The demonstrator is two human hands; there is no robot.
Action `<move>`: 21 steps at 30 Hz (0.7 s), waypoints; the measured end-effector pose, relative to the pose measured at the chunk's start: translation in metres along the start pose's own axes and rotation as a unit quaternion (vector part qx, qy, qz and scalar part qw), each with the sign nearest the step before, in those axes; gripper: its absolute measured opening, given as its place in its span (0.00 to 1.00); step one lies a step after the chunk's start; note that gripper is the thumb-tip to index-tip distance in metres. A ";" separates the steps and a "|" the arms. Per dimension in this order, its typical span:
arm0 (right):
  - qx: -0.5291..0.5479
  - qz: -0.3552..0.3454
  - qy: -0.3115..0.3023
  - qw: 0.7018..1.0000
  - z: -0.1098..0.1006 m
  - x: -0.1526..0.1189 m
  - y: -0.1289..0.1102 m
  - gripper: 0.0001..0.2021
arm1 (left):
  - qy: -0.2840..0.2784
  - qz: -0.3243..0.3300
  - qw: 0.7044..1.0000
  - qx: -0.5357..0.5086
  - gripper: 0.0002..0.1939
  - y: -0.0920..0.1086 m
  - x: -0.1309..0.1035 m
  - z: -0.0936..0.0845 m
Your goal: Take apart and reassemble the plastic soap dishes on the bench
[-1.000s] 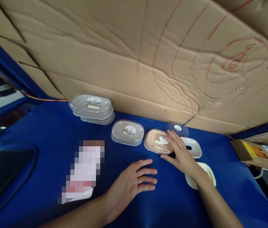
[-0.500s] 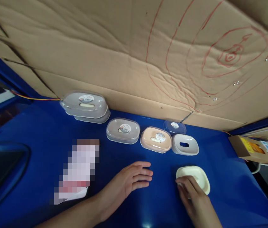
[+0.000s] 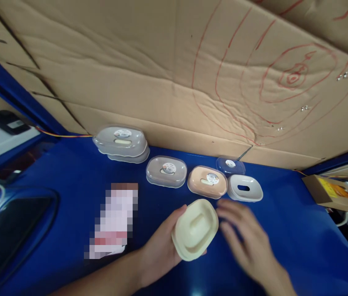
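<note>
In my left hand (image 3: 162, 255) I hold a cream soap dish tray (image 3: 197, 228), tilted, with a raised bar in its middle. My thumb lies along its upper left side and the fingers run underneath, mostly hidden. My right hand (image 3: 248, 236) is just right of the tray, fingers apart and a little blurred, holding nothing. Behind the tray stand a peach soap dish (image 3: 207, 181) under a clear lid and a white tray (image 3: 246, 189) with a dark oval slot. A clear-lidded grey soap dish (image 3: 166, 172) sits left of the peach one.
Stacked clear-lidded dishes (image 3: 121, 142) stand at the back left, by the cardboard wall (image 3: 124, 82). A clear lid (image 3: 231, 165) lies behind the white tray. A pixelated flat item (image 3: 114, 222) rests on the blue table at left. A cardboard box (image 3: 331, 193) is at the right edge.
The cream tray has been lifted off the table at right and brought left into my left hand, which has closed on it. My right hand has let go and opened beside it.
</note>
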State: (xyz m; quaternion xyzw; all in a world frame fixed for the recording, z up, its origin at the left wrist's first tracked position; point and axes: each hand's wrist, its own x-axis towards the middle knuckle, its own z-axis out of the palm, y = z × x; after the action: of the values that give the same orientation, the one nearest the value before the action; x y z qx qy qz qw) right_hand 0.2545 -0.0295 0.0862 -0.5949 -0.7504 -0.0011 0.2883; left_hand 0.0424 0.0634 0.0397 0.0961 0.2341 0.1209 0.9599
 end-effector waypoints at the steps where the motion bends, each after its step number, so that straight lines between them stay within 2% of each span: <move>1: -0.047 0.038 0.007 0.998 -0.007 -0.001 0.025 0.13 | 0.004 0.014 1.000 0.012 0.27 0.000 0.001 0.000; 3: -0.124 0.086 -0.026 0.988 -0.016 -0.006 0.075 0.15 | 0.005 0.022 0.999 0.042 0.27 0.002 0.001 -0.001; 5: -0.139 0.092 -0.124 0.978 -0.017 -0.014 0.116 0.20 | 0.001 0.017 0.998 0.063 0.28 0.004 0.001 -0.001; 7: -0.135 0.111 -0.149 0.973 -0.013 -0.022 0.142 0.19 | 0.007 0.009 0.997 0.075 0.29 0.006 0.001 -0.002; 9: -0.114 0.130 -0.144 0.974 -0.010 -0.030 0.151 0.20 | 0.013 0.005 0.996 0.083 0.31 0.008 0.001 -0.002; 12: -0.082 0.134 -0.099 0.983 -0.013 -0.034 0.136 0.23 | 0.004 0.004 0.995 0.100 0.35 0.012 0.001 -0.001; 14: -0.072 0.112 -0.049 0.990 -0.018 -0.033 0.112 0.23 | -0.007 0.000 0.993 0.118 0.37 0.014 0.001 0.000; 16: -0.034 0.059 -0.038 0.997 -0.019 -0.030 0.082 0.22 | -0.015 -0.008 0.990 0.138 0.37 0.014 0.001 0.000; 18: 0.017 -0.034 -0.087 0.996 -0.014 -0.025 0.052 0.19 | -0.020 -0.014 0.989 0.148 0.37 0.013 0.002 -0.002; 21: 0.037 -0.142 -0.155 0.977 0.001 -0.012 0.017 0.18 | -0.015 -0.019 0.989 0.147 0.37 0.010 0.003 -0.005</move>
State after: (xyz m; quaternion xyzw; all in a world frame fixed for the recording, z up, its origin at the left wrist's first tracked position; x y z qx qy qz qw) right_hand 0.2711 -0.0352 0.0740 -0.4640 -0.8623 0.0783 0.1873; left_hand 0.0406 0.0739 0.0369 0.2335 0.2369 0.0655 0.9408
